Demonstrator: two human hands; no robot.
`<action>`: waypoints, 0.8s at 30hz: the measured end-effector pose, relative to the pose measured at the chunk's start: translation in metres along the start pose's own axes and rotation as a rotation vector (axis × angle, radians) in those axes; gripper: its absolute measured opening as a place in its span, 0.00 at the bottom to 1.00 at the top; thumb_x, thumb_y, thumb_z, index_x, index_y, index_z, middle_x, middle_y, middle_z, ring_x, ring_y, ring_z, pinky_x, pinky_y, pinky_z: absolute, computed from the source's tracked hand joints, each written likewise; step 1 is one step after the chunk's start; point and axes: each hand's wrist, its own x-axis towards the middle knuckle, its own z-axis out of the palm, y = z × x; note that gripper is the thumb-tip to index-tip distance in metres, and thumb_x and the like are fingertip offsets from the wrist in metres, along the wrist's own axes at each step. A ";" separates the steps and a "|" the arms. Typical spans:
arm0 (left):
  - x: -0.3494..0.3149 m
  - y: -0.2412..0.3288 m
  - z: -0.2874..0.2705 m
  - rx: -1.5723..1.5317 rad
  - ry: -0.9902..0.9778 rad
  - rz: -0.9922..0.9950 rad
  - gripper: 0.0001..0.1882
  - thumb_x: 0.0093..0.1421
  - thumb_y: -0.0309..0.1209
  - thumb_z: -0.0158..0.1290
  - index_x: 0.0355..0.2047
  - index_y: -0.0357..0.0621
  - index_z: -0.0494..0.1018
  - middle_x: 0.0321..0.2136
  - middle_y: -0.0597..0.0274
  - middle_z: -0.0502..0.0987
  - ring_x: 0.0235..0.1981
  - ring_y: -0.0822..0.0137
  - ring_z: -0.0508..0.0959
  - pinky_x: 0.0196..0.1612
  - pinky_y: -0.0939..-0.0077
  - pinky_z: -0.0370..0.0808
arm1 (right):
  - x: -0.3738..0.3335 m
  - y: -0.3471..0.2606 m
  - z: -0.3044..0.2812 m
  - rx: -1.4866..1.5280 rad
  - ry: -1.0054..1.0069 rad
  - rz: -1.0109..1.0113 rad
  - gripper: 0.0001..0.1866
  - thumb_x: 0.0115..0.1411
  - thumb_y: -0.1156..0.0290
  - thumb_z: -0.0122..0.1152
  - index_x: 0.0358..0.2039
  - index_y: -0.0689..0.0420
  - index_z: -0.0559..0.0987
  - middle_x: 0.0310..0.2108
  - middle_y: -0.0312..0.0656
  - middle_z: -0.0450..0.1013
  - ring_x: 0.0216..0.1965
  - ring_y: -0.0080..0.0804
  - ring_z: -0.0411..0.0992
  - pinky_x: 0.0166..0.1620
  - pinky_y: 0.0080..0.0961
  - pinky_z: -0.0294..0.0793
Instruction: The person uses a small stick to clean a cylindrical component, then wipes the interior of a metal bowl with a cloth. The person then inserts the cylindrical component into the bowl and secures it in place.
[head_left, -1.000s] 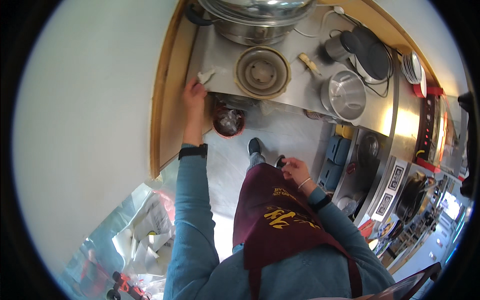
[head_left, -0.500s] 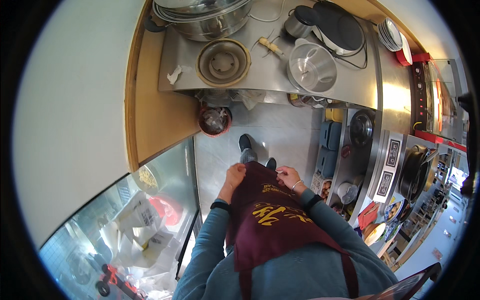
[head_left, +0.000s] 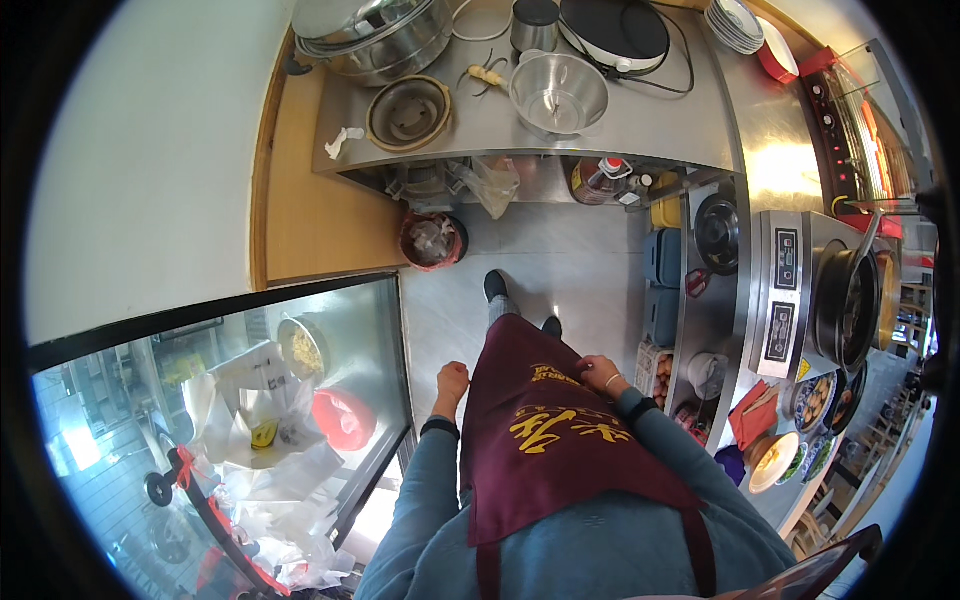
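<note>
A dark red apron (head_left: 560, 400) with yellow lettering hangs down my front over blue-grey sleeves. My left hand (head_left: 453, 382) hovers just left of its edge, fingers curled in and nothing visible in them. At the apron's right edge is my right hand (head_left: 600, 374), with a bracelet at the wrist. Its fingers are bent and closed against the cloth there, their tips partly hidden.
Ahead, a steel counter (head_left: 650, 130) carries a large pot (head_left: 385, 45), a brown bowl (head_left: 408, 112), a clear container (head_left: 558, 95) and a round griddle (head_left: 615, 30). A lined bin (head_left: 433, 240) stands below. A glass case (head_left: 290, 310) is left; cooktops (head_left: 785, 290) are right.
My left hand has come away from the apron's edge and moved left. My right hand has shifted right and slightly lower. The view has turned, showing more of the glass case and the right counter.
</note>
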 end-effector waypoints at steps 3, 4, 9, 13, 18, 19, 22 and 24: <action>-0.026 0.015 0.012 0.206 0.056 0.200 0.13 0.58 0.36 0.51 0.36 0.45 0.82 0.38 0.48 0.82 0.43 0.48 0.81 0.49 0.58 0.78 | -0.002 0.016 0.000 -0.042 -0.008 0.000 0.18 0.51 0.71 0.60 0.45 0.55 0.82 0.32 0.48 0.80 0.33 0.41 0.79 0.40 0.33 0.79; -0.038 0.020 0.015 0.216 0.046 0.175 0.14 0.59 0.36 0.50 0.36 0.46 0.82 0.39 0.47 0.82 0.43 0.47 0.81 0.50 0.57 0.77 | -0.002 0.020 0.001 -0.031 -0.025 -0.010 0.19 0.50 0.71 0.61 0.45 0.55 0.82 0.33 0.49 0.80 0.34 0.42 0.79 0.40 0.34 0.79; -0.063 0.030 0.008 0.218 0.117 0.197 0.17 0.62 0.34 0.43 0.36 0.45 0.82 0.40 0.46 0.81 0.43 0.43 0.80 0.49 0.52 0.76 | 0.015 0.030 0.001 -0.180 -0.031 -0.110 0.15 0.54 0.65 0.59 0.41 0.53 0.83 0.37 0.52 0.79 0.40 0.55 0.77 0.44 0.43 0.76; -0.051 -0.007 -0.003 0.401 0.056 0.287 0.15 0.58 0.32 0.44 0.30 0.44 0.81 0.36 0.48 0.82 0.40 0.44 0.81 0.43 0.52 0.78 | 0.041 0.023 -0.009 -0.306 -0.018 -0.192 0.13 0.58 0.62 0.54 0.35 0.50 0.85 0.35 0.51 0.79 0.39 0.56 0.76 0.44 0.46 0.77; -0.033 -0.035 -0.015 0.478 0.035 0.260 0.11 0.56 0.33 0.49 0.28 0.45 0.82 0.31 0.51 0.83 0.33 0.53 0.83 0.40 0.61 0.80 | 0.097 -0.026 -0.036 -0.440 -0.097 -0.093 0.20 0.50 0.68 0.62 0.46 0.55 0.83 0.35 0.48 0.81 0.38 0.45 0.80 0.46 0.35 0.78; -0.034 -0.032 -0.021 0.611 0.018 0.279 0.11 0.55 0.33 0.51 0.28 0.45 0.82 0.30 0.52 0.83 0.30 0.55 0.84 0.39 0.63 0.81 | 0.105 -0.043 -0.044 -0.492 -0.133 -0.021 0.20 0.50 0.68 0.62 0.46 0.55 0.83 0.35 0.47 0.81 0.37 0.45 0.80 0.45 0.35 0.78; -0.038 -0.007 -0.043 -0.025 0.131 -0.012 0.10 0.55 0.31 0.52 0.29 0.43 0.82 0.26 0.53 0.83 0.25 0.59 0.85 0.34 0.66 0.82 | 0.105 -0.096 -0.071 -0.284 -0.078 -0.289 0.19 0.57 0.73 0.57 0.50 0.58 0.79 0.28 0.43 0.81 0.25 0.34 0.78 0.33 0.29 0.79; -0.033 0.012 -0.060 -0.134 0.115 -0.009 0.11 0.56 0.30 0.51 0.29 0.40 0.82 0.25 0.54 0.83 0.23 0.61 0.84 0.29 0.68 0.82 | 0.110 -0.135 -0.087 -0.147 -0.067 -0.352 0.18 0.59 0.75 0.54 0.50 0.60 0.78 0.27 0.42 0.80 0.21 0.29 0.76 0.29 0.26 0.77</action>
